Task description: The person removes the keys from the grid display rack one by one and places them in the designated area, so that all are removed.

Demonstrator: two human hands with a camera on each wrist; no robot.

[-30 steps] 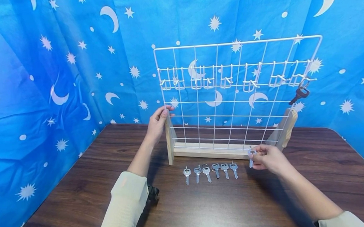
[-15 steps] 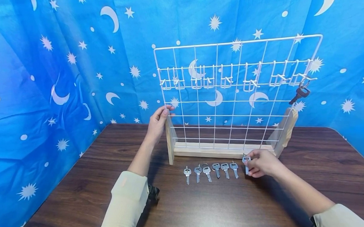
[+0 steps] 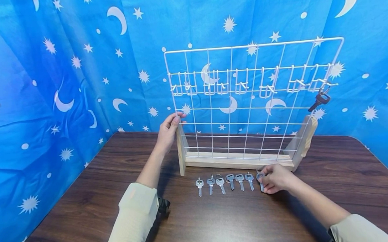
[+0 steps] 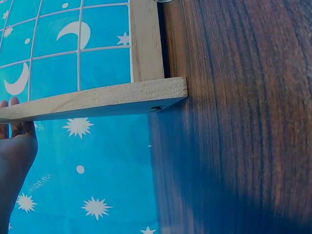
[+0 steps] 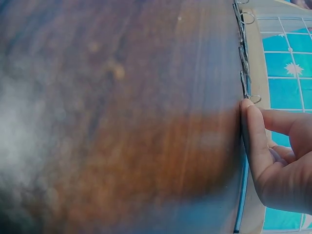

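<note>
My left hand [image 3: 167, 132] grips the top of the left wooden upright [image 3: 181, 150] of a white wire grid rack [image 3: 227, 123]; the left wrist view shows its fingertips [image 4: 14, 101] past the upright's edge. Low over the table my right hand [image 3: 276, 178] pinches a silver key [image 3: 259, 177] at the right end of a row of silver keys [image 3: 230, 182]. Fingers cover part of that key. In the right wrist view, thumb and fingers [image 5: 253, 131] come together at the row's end. One dark key [image 3: 321, 98] hangs by its ring from the rack's rightmost hook.
Several white hooks [image 3: 241, 88] hang along the upper part of the grid. The rack's wooden base [image 3: 224, 162] stands right behind the keys on a brown wooden table [image 3: 217, 223]. A blue curtain [image 3: 83, 68] with moons and stars closes off the back and sides.
My right hand has moved left and down with the key, bringing it from near the rack's base to the right end of the row. The left hand has stayed in place.
</note>
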